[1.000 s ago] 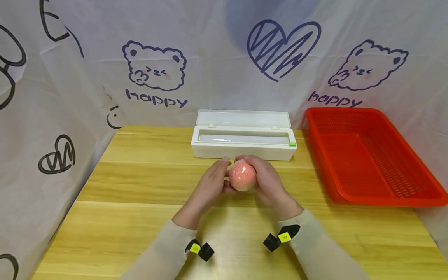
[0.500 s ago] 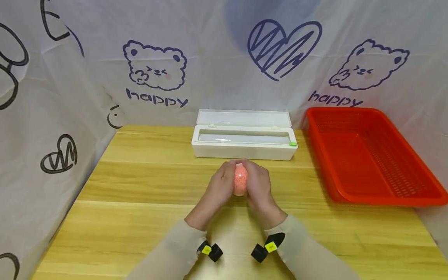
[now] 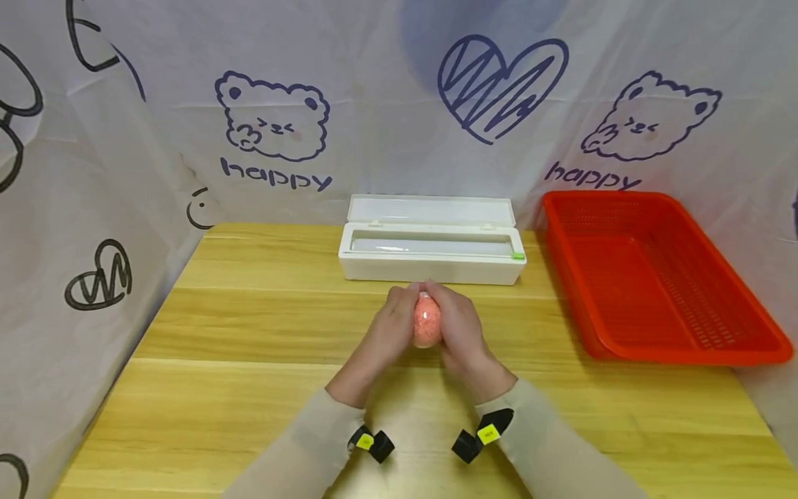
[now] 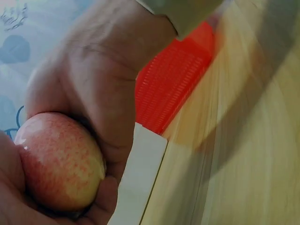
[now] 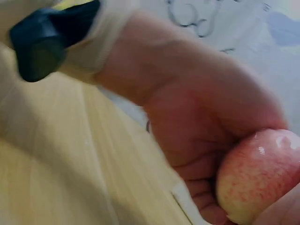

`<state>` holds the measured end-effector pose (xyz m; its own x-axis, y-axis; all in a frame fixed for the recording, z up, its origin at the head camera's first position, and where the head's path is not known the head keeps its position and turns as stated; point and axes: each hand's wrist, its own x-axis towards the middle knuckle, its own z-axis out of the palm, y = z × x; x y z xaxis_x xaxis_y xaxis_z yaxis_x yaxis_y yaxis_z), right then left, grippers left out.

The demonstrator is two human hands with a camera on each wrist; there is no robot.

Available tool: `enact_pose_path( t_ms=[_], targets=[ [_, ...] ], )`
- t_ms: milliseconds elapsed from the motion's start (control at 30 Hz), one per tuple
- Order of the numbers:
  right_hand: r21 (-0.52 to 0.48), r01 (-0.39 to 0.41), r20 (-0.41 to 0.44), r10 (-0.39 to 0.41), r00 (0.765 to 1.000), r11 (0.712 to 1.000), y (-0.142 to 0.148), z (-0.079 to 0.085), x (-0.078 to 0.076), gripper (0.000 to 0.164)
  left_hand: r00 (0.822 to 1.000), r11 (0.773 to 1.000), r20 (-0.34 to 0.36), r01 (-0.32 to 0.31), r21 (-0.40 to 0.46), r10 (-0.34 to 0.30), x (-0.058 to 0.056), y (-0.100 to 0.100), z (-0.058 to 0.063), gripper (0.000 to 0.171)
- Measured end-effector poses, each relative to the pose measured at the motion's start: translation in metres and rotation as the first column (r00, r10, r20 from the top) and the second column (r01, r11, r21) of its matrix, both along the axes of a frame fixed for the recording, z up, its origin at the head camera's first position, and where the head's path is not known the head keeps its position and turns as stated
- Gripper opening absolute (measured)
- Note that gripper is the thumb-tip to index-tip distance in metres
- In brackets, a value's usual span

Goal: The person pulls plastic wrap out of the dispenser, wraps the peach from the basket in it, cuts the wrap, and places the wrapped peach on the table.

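Observation:
A red-and-yellow speckled apple point(image 3: 427, 324) with a glossy, film-like sheen is held upright between both hands over the table. My left hand point(image 3: 391, 320) cups its left side, and my right hand point(image 3: 461, 326) curves round its right side. Thumbs meet near the top of the fruit, where a small pale bit shows. In the left wrist view the apple point(image 4: 63, 161) sits between the palms, with fingers curled beneath it. The right wrist view catches the same apple point(image 5: 262, 176) against the opposite palm. Its covered sides are hidden by the hands.
Just beyond the hands stands a long white cling film dispenser point(image 3: 430, 270), lid point(image 3: 430, 210) raised, a pale roll inside and a green slider point(image 3: 518, 256) at its right end. A red plastic basket point(image 3: 598, 305) occupies the table's right side. Behind hangs a white printed cloth point(image 3: 386, 104).
The left hand has moved in from the left and both hands have come together round the apple, covering more of it. Over the last half second they barely move.

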<state>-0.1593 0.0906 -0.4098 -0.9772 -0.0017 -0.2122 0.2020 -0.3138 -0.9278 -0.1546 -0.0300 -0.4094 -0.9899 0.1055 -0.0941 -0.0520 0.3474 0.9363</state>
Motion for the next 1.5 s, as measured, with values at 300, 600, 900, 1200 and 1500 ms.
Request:
enact_pose_path(
  t_ms=[300, 600, 900, 1200, 1500],
  targets=[
    [-0.046, 0.204, 0.03, -0.203, 0.979, 0.978, -0.009, -0.001, 0.0, 0.027, 0.998, 0.999, 0.032, -0.053, 0.015, 0.052, -0.002, 0.0, -0.001, 0.049],
    [-0.023, 0.111, 0.09, -0.109, 0.99, 0.994, 0.002, 0.005, -0.002, 0.038, 0.994, 0.986, 0.082, 0.064, 0.154, -0.077, 0.004, 0.002, 0.007, 0.06],
    [0.05, 0.175, 0.062, -0.178, 0.982, 0.983, 0.001, 0.002, -0.002, 0.025, 0.998, 0.992, -0.004, 0.063, -0.106, -0.063, 0.005, 0.004, 0.004, 0.064],
    [-0.279, 0.12, 0.245, -0.05, 0.968, 0.953, 0.014, 0.004, -0.008, 0.032, 0.977, 0.977, 0.071, 0.198, 0.08, -0.204, 0.002, -0.006, 0.002, 0.056],
    [-0.142, -0.174, 0.094, 0.188, 0.978, 0.974, 0.032, 0.017, -0.004, 0.059, 0.948, 0.953, -0.103, 0.304, 0.0, -0.302, 0.002, -0.023, 0.0, 0.078]
  ],
)
